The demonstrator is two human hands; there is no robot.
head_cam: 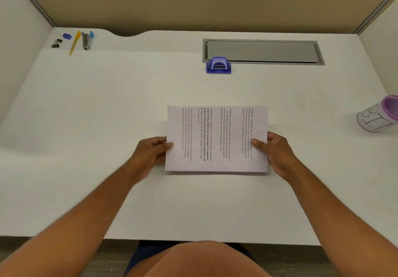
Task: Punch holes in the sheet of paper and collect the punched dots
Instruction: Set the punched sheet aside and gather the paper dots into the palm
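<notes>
A printed sheet of paper (216,138), turned sideways so its text lines run away from me, is at the middle of the white desk (107,125). My left hand (150,153) grips its left edge with the thumb on top. My right hand (275,151) grips its right edge the same way. A blue hole punch (218,65) stands farther back on the desk, straight beyond the sheet and apart from both hands. No punched dots are visible.
A grey cable hatch (262,51) is set into the desk behind the punch. A cup with a purple rim (379,115) lies at the right edge. At the back left lie binder clips (56,43), a blue sharpener (67,36), a yellow pen (74,42) and a stapler (87,39).
</notes>
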